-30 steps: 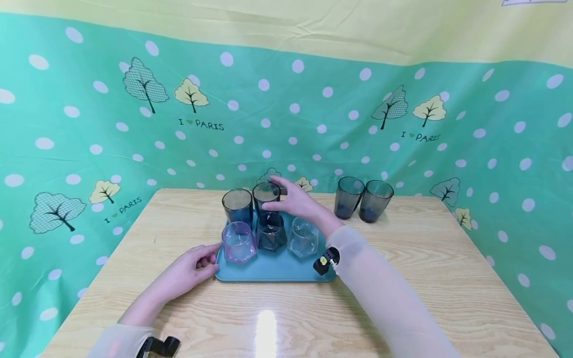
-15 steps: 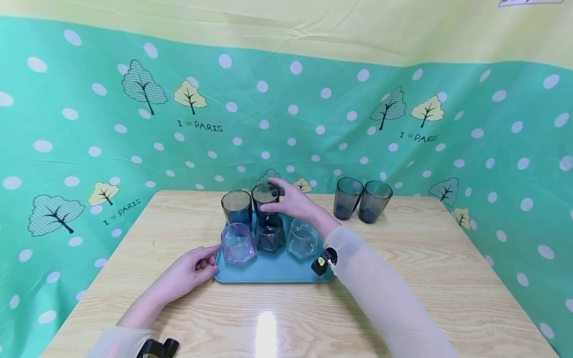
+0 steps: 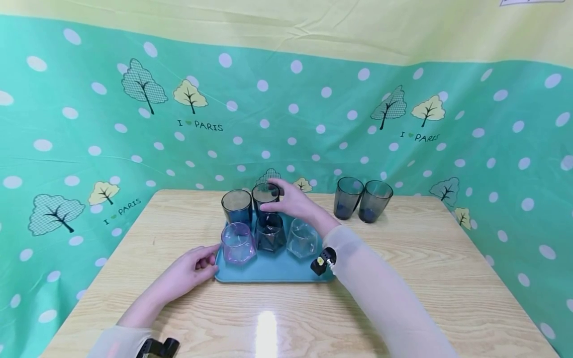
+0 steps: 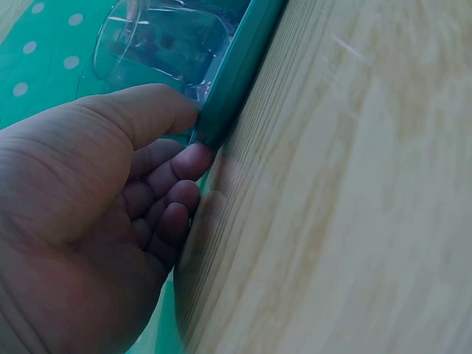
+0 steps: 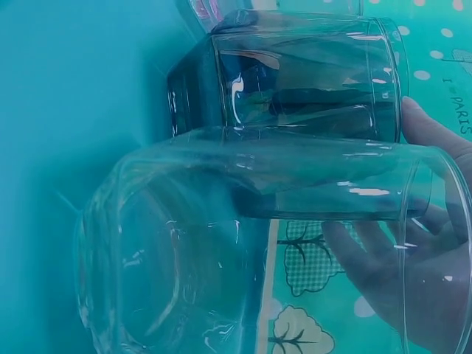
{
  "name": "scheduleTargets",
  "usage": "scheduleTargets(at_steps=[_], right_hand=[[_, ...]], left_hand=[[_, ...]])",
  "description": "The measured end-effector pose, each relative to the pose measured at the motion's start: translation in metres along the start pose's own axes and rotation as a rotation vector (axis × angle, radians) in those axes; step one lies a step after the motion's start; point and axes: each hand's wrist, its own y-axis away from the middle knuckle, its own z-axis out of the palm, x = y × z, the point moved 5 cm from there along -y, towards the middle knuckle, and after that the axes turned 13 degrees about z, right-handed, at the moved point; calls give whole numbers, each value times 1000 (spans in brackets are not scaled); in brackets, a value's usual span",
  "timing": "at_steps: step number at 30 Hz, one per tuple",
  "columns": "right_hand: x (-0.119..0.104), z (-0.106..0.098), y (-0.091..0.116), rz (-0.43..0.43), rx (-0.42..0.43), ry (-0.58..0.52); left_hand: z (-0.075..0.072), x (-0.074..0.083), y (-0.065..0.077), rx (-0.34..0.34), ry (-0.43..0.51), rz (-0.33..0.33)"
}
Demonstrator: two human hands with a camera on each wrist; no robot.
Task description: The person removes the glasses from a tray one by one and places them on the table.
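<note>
A blue tray [image 3: 275,272] lies on the table with several glasses standing on it. My left hand [image 3: 190,271] pinches its left edge, the thumb at the rim and the fingertips lower down the side in the left wrist view. At the back of the tray, my right hand [image 3: 295,201] holds a dark tall glass [image 3: 261,195] near its rim, thumb in front. Left of it stands another dark tall glass [image 3: 237,209]. In front are a purple-tinted faceted glass [image 3: 238,246], a dark faceted glass [image 3: 270,236] and a clear faceted glass [image 3: 303,241], which partly covers the right wrist view.
Two tall grey glasses, one on the left [image 3: 349,199] and one on the right [image 3: 375,203], stand close together on the wooden table [image 3: 429,278], right of the tray. A green patterned cloth [image 3: 286,109] hangs behind the table's back edge.
</note>
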Motion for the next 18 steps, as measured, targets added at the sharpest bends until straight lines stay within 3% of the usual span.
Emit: scheduleTargets(at_steps=[18], right_hand=[[-1, 0, 0, 7, 44, 14]], left_hand=[[0, 3, 0, 0, 0, 3]])
